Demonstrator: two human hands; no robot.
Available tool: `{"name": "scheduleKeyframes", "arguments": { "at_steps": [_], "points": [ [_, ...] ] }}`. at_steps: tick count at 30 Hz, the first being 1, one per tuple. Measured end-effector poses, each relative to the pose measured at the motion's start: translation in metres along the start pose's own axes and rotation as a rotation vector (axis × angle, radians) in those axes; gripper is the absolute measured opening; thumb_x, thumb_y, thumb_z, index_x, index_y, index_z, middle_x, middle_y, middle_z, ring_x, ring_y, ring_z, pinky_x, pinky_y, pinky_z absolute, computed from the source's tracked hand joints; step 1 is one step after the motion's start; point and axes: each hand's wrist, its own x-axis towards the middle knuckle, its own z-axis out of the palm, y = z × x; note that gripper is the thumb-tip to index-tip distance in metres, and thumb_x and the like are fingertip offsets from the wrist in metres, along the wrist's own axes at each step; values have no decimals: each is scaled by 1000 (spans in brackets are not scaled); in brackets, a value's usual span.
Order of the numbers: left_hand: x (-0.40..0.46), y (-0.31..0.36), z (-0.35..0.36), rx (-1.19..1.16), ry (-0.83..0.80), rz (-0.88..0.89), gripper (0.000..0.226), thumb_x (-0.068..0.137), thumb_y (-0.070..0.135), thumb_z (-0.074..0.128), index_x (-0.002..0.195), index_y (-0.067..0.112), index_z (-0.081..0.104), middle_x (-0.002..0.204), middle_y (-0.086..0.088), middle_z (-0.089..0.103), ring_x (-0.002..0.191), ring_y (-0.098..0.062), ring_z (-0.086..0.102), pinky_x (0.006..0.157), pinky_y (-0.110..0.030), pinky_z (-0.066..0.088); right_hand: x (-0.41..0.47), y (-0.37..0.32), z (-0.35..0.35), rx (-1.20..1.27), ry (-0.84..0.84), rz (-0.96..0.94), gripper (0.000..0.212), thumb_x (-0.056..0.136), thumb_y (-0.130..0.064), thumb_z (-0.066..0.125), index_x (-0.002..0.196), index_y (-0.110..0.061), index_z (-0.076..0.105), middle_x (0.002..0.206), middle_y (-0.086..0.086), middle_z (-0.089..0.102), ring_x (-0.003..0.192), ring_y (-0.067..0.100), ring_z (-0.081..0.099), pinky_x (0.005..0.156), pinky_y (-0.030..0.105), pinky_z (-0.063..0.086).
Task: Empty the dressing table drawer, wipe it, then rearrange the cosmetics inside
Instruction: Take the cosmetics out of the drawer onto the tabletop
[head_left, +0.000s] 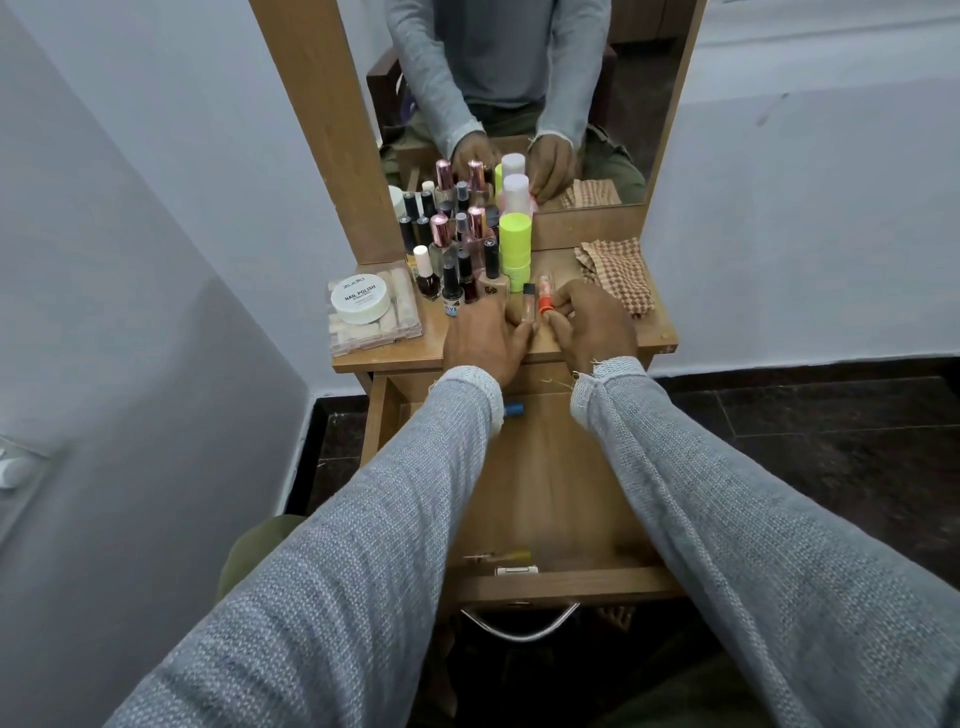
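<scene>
**Both hands set small cosmetics on the tabletop above the open drawer**

The person's left hand and right hand meet at the front middle of the wooden tabletop. The right hand's grip is narrow, its fingers curled round a small tube with an orange cap that stands upright. The left hand's fingers touch a slim clear tube with a dark cap just beside it; whether the left grip closes round that tube cannot be told.

Behind the hands, on the left half of the tabletop, stands a tight cluster of nail polish bottles, some with rose-gold caps, some with black. A stack of neon yellow-green containers rises at the cluster's right edge, with a white-capped bottle behind it against the mirror. At the far left, a round white nail polish remover tub sits on top of a clear plastic case. A checked brown cloth lies crumpled on the right side of the tabletop, near the right hand.

Below the tabletop the drawer is pulled out. A blue-capped item lies at its back, partly hidden by the left sleeve, and a few small items lie at its front wall. A metal handle hangs from the drawer front.
</scene>
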Motion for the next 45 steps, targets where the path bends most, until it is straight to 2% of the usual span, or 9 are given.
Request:
{"name": "scheduleKeyframes", "arguments": {
  "at_steps": [20, 24, 29, 32, 34, 36, 39, 41, 45],
  "points": [
    [-2, -4, 8, 17, 58, 40, 12, 87, 32, 69, 87, 21, 65, 84, -2, 69, 76, -17, 62, 67, -28, 50, -7, -2, -2, 32, 55, 49, 21, 85, -19, 65, 105, -13, 61, 96, 3, 65, 86, 20, 59, 70, 29, 44],
    [-19, -19, 4, -168, 29, 184, 14, 85, 16, 70, 98, 17, 65, 93, 0, 63, 80, -12, 58, 76, -31, 55, -11, 2, -5, 84, 46, 31, 21, 83, -17, 67, 103, -13, 61, 93, 1, 65, 81, 15, 57, 67, 26, 43],
    [-45, -49, -9, -247, -83, 341, 35, 85, 8, 68, 119, 13, 61, 115, 0, 57, 104, -12, 56, 95, -28, 49, -31, 11, -13, 185, 23, -92, 19, 80, -16, 72, 95, -12, 60, 88, 1, 58, 74, 10, 51, 66, 22, 48],
    [-68, -66, -13, -237, -37, 407, 29, 86, 6, 65, 114, 11, 62, 116, -3, 58, 105, -11, 55, 94, -19, 45, -70, 7, -15, 130, -119, -271, 16, 80, -20, 73, 85, -15, 58, 90, -4, 49, 72, 9, 48, 63, 13, 38],
    [-84, -77, -11, -238, -20, 393, 23, 86, 3, 63, 107, 12, 65, 107, -1, 62, 95, -8, 57, 84, -13, 46, -93, 5, -13, 144, -289, -353, 17, 78, -25, 74, 82, -17, 59, 91, -8, 49, 73, 7, 47, 65, 15, 40],
    [-96, -89, -9, -200, -136, 350, 17, 87, 4, 62, 100, 14, 68, 95, 2, 65, 84, -10, 60, 75, -19, 50, -104, 4, -7, 138, -610, -340, 20, 77, -30, 76, 85, -18, 62, 89, -9, 54, 75, 6, 51, 68, 22, 48],
    [-102, -102, -7, -41, -425, 270, 13, 88, 8, 62, 93, 18, 69, 92, 6, 66, 85, -12, 60, 80, -32, 52, -113, 4, 5, 73, -1028, -204, 20, 72, -30, 80, 81, -25, 63, 80, -12, 59, 72, 7, 57, 69, 24, 52],
    [-105, -106, -8, -7, -493, 211, 14, 88, 9, 62, 95, 20, 68, 95, 8, 66, 88, -10, 59, 83, -29, 50, -119, 3, 9, 21, -1111, -201, 17, 70, -32, 80, 78, -25, 66, 74, -11, 66, 68, 6, 62, 67, 26, 55],
    [-106, -112, -9, 1, -476, 137, 14, 90, 12, 61, 99, 21, 67, 102, 7, 67, 91, -9, 59, 84, -25, 49, -120, -4, 11, -32, -1104, -252, 13, 76, -31, 75, 85, -22, 71, 70, -14, 64, 61, -1, 58, 58, 12, 46]
  ]
}}
